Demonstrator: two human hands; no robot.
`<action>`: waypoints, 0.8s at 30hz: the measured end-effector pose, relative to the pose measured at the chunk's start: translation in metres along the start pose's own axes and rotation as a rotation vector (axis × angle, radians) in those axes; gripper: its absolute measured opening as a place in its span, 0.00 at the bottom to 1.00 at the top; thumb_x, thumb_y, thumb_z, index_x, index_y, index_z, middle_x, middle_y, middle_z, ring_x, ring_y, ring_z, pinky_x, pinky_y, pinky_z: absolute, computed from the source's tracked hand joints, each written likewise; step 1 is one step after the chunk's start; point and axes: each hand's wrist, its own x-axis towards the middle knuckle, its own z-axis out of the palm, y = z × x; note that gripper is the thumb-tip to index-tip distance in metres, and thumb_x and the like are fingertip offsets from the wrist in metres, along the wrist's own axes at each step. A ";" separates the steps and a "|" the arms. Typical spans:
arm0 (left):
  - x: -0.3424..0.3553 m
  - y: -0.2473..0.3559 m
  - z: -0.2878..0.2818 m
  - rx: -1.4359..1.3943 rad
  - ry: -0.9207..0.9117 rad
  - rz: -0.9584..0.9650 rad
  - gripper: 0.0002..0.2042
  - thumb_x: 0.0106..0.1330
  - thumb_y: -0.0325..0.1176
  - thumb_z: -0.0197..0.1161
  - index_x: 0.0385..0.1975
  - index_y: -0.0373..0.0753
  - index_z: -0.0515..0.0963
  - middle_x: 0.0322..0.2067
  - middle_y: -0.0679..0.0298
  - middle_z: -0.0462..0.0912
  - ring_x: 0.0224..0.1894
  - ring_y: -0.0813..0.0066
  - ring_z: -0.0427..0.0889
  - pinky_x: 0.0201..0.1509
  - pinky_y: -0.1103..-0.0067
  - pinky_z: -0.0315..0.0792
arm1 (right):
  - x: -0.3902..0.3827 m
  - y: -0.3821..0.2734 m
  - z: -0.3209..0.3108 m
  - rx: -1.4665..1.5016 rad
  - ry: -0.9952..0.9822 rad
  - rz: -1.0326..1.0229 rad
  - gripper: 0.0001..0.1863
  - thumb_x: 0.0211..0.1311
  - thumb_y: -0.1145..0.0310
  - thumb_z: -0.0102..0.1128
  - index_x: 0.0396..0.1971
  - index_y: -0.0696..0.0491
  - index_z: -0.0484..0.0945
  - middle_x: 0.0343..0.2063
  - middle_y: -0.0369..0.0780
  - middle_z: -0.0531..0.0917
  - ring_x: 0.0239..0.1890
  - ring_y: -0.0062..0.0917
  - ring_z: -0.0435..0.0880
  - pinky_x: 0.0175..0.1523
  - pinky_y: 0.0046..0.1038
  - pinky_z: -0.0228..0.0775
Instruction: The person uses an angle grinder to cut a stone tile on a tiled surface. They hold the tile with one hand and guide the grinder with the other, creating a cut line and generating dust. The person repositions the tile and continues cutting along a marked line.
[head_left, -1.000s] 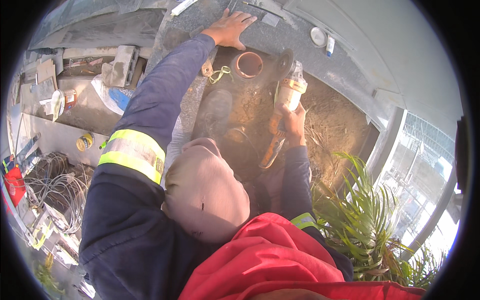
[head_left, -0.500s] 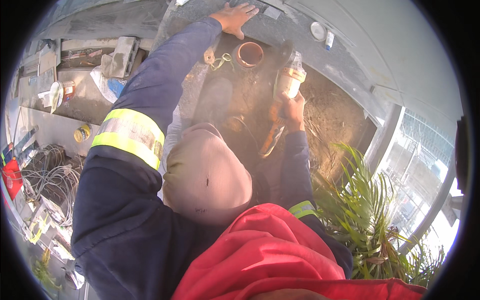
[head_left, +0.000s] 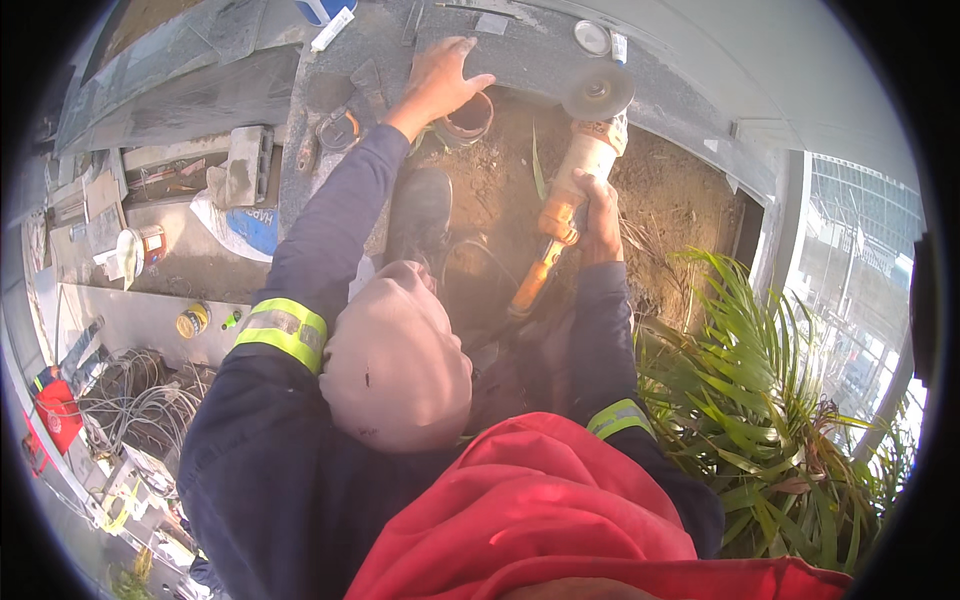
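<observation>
My right hand (head_left: 598,208) is wrapped round the body of an orange and pale angle grinder (head_left: 583,160). Its round disc (head_left: 598,92) points away from me, over the edge of a grey stone ledge (head_left: 530,62). My left hand (head_left: 445,85) reaches to the far side with thumb and fingers apart, nothing in it. Below that hand is a reddish-brown round pot (head_left: 468,122) at the border of the soil (head_left: 680,205), partly hidden by the hand. Left of my wrist lie a flat-bladed scraper (head_left: 369,85) and a small orange and black item (head_left: 338,130).
My boot (head_left: 420,215) stands beside the soil. Palm-like leaves (head_left: 770,420) fill the lower right. A white tube (head_left: 332,30) and a round white lid (head_left: 592,38) lie on the ledge. Tangled cables (head_left: 140,410), a yellow tub (head_left: 192,321) and a concrete block (head_left: 248,165) are at left.
The left hand has drawn back from the far ledge toward the pot, its fingers now more bent. The grinder's disc has turned to show its flat face, and the dust haze looks thinner.
</observation>
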 end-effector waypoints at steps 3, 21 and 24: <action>-0.061 0.080 0.027 -0.973 -0.373 -0.348 0.37 0.70 0.61 0.67 0.60 0.29 0.78 0.54 0.58 0.85 0.58 0.71 0.81 0.63 0.74 0.72 | 0.005 0.014 -0.015 0.310 -0.102 0.162 0.22 0.64 0.61 0.65 0.51 0.61 0.77 0.38 0.43 0.85 0.34 0.30 0.88 0.39 0.33 0.84; -0.110 0.075 -0.005 -1.568 -0.312 -0.476 0.28 0.64 0.40 0.78 0.58 0.29 0.77 0.52 0.57 0.85 0.52 0.70 0.85 0.61 0.72 0.78 | -0.001 0.018 0.079 -0.339 -0.268 -0.129 0.35 0.51 0.55 0.75 0.52 0.67 0.78 0.42 0.49 0.87 0.42 0.30 0.89 0.47 0.30 0.80; -0.105 0.066 -0.006 -1.422 -0.193 -0.521 0.27 0.64 0.35 0.78 0.57 0.27 0.77 0.51 0.57 0.85 0.51 0.71 0.86 0.58 0.73 0.79 | 0.002 0.026 0.105 -0.714 0.010 -0.212 0.37 0.48 0.56 0.75 0.53 0.66 0.74 0.42 0.52 0.88 0.46 0.43 0.89 0.52 0.40 0.80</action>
